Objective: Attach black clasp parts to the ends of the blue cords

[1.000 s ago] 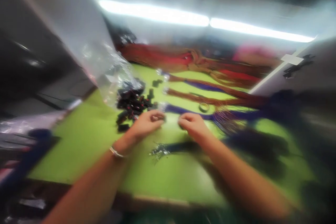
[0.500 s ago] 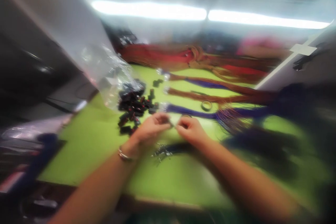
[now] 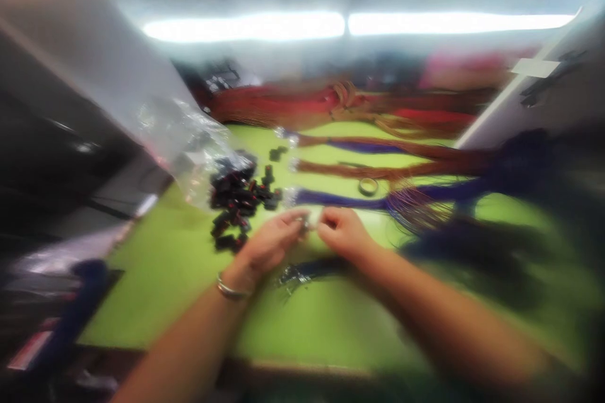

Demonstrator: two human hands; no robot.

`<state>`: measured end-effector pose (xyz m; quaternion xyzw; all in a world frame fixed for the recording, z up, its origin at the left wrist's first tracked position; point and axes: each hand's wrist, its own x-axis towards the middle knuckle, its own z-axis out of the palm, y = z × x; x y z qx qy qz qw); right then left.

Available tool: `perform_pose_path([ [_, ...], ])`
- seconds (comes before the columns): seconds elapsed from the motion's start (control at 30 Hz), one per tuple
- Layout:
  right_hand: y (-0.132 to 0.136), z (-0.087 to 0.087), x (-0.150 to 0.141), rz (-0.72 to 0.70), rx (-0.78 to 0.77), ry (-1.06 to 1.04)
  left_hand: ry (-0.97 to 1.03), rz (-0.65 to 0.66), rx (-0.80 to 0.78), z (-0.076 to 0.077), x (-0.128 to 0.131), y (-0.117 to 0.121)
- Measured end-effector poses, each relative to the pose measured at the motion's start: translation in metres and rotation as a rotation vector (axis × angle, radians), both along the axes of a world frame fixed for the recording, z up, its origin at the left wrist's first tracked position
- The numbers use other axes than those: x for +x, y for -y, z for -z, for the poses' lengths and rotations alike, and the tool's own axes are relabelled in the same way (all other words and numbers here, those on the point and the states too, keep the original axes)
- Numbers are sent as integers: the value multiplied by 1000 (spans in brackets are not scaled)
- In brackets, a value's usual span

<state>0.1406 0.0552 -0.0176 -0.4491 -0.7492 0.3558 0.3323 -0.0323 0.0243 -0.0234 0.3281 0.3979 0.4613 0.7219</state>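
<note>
My left hand [image 3: 271, 240], with a metal bangle [image 3: 232, 289] at the wrist, pinches a small dark, shiny piece [image 3: 305, 222] between thumb and fingers. Blur hides its exact kind. Close by on the right, my right hand [image 3: 346, 231] is closed in a pinch; what is in its fingers is too small to make out. Below the hands lies a bundle of dark wires [image 3: 324, 266] with shiny metal ends [image 3: 293, 277]. Just left of my left hand is a heap of black connectors [image 3: 236, 195] with touches of red.
On the green tabletop [image 3: 155, 271], brown wire bundles [image 3: 340, 169] and a purple bundle [image 3: 340, 198] lie beyond my hands, near a tape roll [image 3: 367, 186]. A clear plastic bag [image 3: 189, 145] is at the left, red and brown wires [image 3: 274, 107] at the back. Panels flank the table.
My left hand has turned slightly, so the small piece at its fingertips shows more. The right hand stays in its pinch. The whole view has shifted slightly.
</note>
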Motion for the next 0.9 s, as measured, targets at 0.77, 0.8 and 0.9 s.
perform_pose_path([
  [0.77, 2, 1, -3, 6, -94, -37, -112, -93, 20, 5, 3, 3],
  [0.8, 2, 2, -3, 8, -91, -38, -116, -93, 26, 5, 3, 3],
  [0.9, 2, 4, -3, -11, -26, 11, -142, -95, 72, 7, 5, 3],
])
